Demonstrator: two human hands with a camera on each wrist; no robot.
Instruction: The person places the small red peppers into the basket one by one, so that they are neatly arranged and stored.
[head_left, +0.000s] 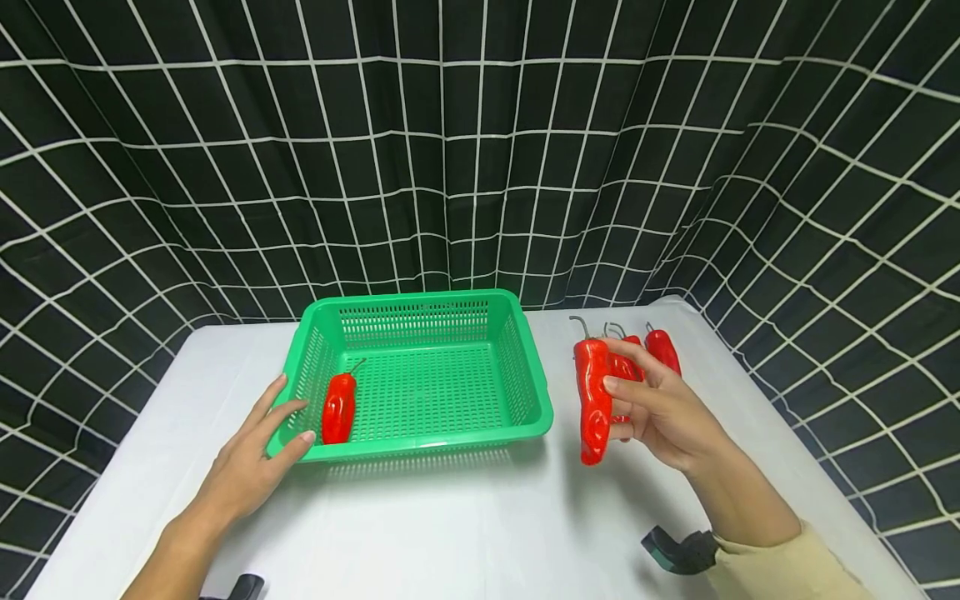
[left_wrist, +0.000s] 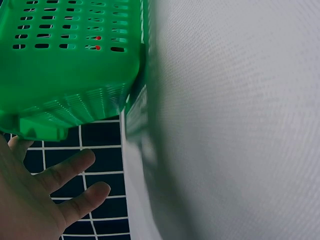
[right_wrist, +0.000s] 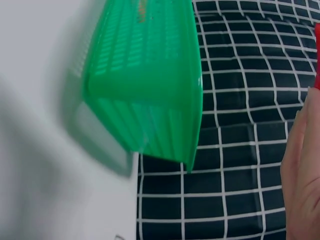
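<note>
My right hand (head_left: 660, 408) holds a long red pepper (head_left: 592, 400) upright between thumb and fingers, its curved stem at the top. Only the side of that hand and a sliver of the red pepper (right_wrist: 318, 55) show at the edge of the right wrist view. At the left end of a green plastic basket (head_left: 442, 439), my left hand (head_left: 247, 458) rests against the near corner, thumb and a finger over the rim. Its other fingers are spread outside the basket wall in the left wrist view. Inside, another red pepper (head_left: 340, 408) lies along the left side.
More red peppers lie behind my right hand, one (head_left: 663, 351) farthest right and another (head_left: 633, 343) partly hidden by the fingers. The white tabletop (head_left: 450, 525) extends in front of the basket. A black curtain with a white grid (head_left: 465, 167) surrounds the back and sides.
</note>
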